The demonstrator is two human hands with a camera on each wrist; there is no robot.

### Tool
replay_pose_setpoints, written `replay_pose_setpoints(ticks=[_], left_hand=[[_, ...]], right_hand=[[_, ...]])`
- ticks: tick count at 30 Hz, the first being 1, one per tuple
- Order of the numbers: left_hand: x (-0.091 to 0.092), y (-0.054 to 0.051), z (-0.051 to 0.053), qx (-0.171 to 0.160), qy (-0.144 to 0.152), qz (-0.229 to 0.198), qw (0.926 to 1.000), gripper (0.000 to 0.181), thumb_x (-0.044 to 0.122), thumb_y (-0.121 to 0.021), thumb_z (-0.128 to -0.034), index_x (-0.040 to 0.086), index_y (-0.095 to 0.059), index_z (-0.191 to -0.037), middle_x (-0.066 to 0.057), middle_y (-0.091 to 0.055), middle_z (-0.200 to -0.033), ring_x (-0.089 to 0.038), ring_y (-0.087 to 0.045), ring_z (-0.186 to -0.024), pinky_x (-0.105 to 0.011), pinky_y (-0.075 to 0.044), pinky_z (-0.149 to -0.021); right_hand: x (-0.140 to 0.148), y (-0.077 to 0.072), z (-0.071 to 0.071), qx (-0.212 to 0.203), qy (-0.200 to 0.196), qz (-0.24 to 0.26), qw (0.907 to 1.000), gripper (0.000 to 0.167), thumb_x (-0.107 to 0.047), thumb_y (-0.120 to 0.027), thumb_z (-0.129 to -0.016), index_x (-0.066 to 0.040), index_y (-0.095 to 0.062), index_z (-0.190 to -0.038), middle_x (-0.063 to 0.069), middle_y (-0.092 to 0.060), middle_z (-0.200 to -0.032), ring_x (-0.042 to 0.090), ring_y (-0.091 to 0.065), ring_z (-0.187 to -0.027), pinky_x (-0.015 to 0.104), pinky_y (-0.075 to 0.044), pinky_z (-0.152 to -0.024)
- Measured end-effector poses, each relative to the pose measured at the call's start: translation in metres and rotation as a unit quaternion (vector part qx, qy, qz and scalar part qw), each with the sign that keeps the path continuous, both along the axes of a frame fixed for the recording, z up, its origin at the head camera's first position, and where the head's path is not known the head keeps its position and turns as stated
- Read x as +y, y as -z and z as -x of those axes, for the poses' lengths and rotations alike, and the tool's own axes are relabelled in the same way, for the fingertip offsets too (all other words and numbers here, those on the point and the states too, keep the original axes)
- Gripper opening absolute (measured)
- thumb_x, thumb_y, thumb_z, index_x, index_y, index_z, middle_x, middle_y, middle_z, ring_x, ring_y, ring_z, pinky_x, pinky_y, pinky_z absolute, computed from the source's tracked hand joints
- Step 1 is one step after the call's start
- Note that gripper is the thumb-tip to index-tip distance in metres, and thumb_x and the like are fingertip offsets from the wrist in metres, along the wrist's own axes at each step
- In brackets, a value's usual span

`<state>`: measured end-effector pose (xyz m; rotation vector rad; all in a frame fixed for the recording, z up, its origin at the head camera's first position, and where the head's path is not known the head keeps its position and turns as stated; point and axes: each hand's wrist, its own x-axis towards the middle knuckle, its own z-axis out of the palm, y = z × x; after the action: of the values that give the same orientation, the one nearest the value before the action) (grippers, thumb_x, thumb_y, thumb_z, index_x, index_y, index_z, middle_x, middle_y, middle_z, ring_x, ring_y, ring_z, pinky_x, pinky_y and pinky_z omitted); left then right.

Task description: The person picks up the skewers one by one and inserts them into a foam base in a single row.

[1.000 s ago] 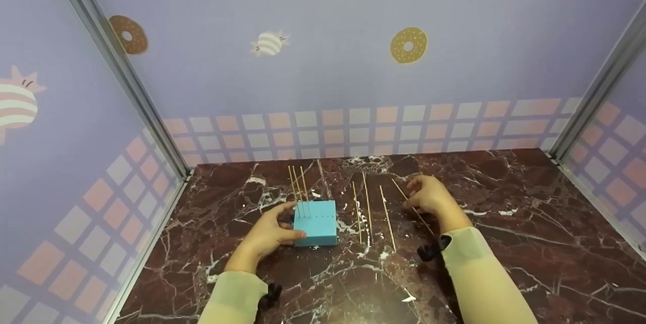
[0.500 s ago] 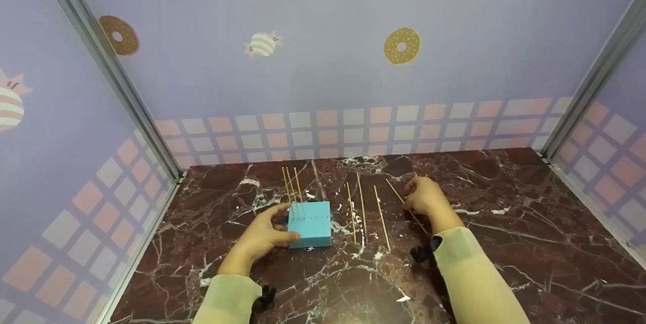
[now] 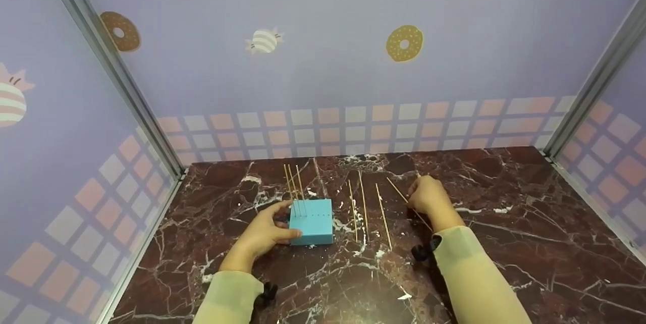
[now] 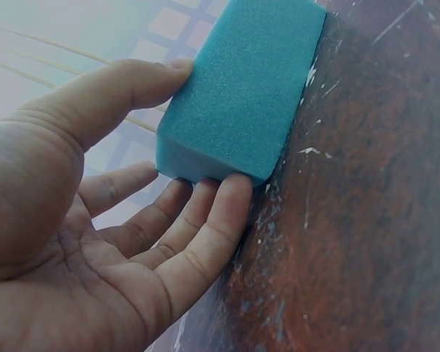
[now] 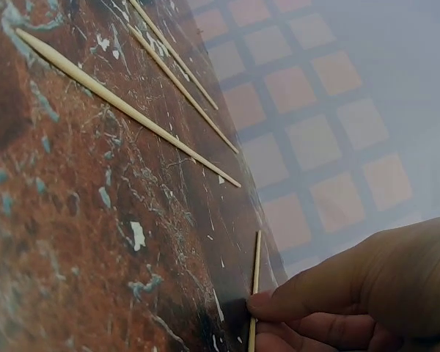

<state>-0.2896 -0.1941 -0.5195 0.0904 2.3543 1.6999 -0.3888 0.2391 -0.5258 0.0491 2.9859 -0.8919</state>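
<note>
A blue foam block [image 3: 312, 233] rests on the dark marbled table, with three thin wooden skewers [image 3: 299, 182] standing in its top and a row of small holes to their right. My left hand [image 3: 262, 235] holds the block at its left side. In the left wrist view the thumb lies on one edge of the block [image 4: 242, 88], and the fingertips touch an adjoining face. Further right, my right hand [image 3: 429, 197] pinches a slanting skewer [image 3: 397, 190] lying on the table. The right wrist view shows thumb and fingers meeting on that skewer [image 5: 257, 257].
Three more skewers, a left one [image 3: 353, 210], a middle one [image 3: 363, 205] and a right one [image 3: 383, 215], lie roughly parallel between block and right hand. A patterned wall [image 3: 328, 76] closes off the table's back, and side panels with metal posts [image 3: 121, 76] flank it.
My right hand's fingers have come together on the slanting skewer, where they were spread over it before. The left hand and block stay in place; the head view shifted slightly.
</note>
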Motion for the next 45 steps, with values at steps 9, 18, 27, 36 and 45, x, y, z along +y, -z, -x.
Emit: replay_pose_setpoints(ticks=[9, 18, 27, 36, 45], left_hand=[[-0.001, -0.001, -0.001, -0.003, 0.001, 0.005, 1.0, 0.096, 0.007, -0.095, -0.0909, 0.01, -0.045, -0.174, -0.026, -0.053, -0.167, -0.027, -0.072, -0.111, -0.04, -0.071, -0.084], [-0.001, -0.001, 0.0, -0.001, 0.004, -0.003, 1.0, 0.097, 0.004, -0.094, -0.0902, 0.007, -0.044, -0.173, -0.027, -0.054, -0.165, -0.023, -0.073, -0.105, -0.038, -0.071, -0.082], [-0.001, 0.0, 0.0, -0.001, 0.003, 0.002, 1.0, 0.096, 0.004, -0.094, -0.0901, 0.007, -0.045, -0.173, -0.028, -0.056, -0.162, -0.022, -0.074, -0.103, -0.037, -0.071, -0.082], [0.0, -0.001, 0.001, 0.004, 0.011, 0.003, 0.9999, 0.097, 0.005, -0.094, -0.0911, 0.007, -0.044, -0.174, -0.028, -0.053, -0.167, -0.023, -0.075, -0.107, -0.039, -0.071, -0.084], [-0.002, -0.002, -0.001, 0.006, 0.009, 0.008, 0.9999, 0.095, 0.007, -0.094, -0.0918, 0.009, -0.045, -0.173, -0.027, -0.05, -0.171, -0.026, -0.074, -0.112, -0.04, -0.07, -0.084]], right_hand=[[-0.012, -0.016, -0.019, 0.003, 0.003, 0.005, 1.0, 0.01, -0.004, -0.081, -0.076, -0.009, -0.072, -0.075, 0.01, -0.074, -0.084, 0.032, -0.067, -0.083, 0.047, -0.059, -0.078], [-0.01, -0.012, -0.016, 0.017, 0.004, 0.025, 0.9995, 0.025, -0.011, -0.084, -0.082, 0.0, -0.086, -0.104, 0.026, -0.083, -0.115, 0.045, -0.076, -0.109, 0.061, -0.062, -0.105], [-0.006, -0.02, -0.016, 0.031, -0.02, 0.083, 0.9959, 0.011, -0.007, -0.08, -0.087, -0.004, -0.075, -0.095, 0.015, -0.075, -0.098, 0.03, -0.066, -0.089, 0.043, -0.056, -0.082], [-0.01, -0.034, -0.018, 0.052, -0.032, 0.261, 0.9634, 0.012, 0.004, -0.07, -0.087, 0.001, -0.067, -0.098, 0.0, -0.062, -0.085, 0.013, -0.06, -0.071, 0.024, -0.056, -0.061], [-0.016, -0.041, -0.018, 0.029, -0.05, 0.398, 0.9155, 0.014, 0.008, -0.065, -0.094, -0.005, -0.068, -0.097, -0.005, -0.062, -0.087, 0.009, -0.058, -0.07, 0.025, -0.057, -0.062]])
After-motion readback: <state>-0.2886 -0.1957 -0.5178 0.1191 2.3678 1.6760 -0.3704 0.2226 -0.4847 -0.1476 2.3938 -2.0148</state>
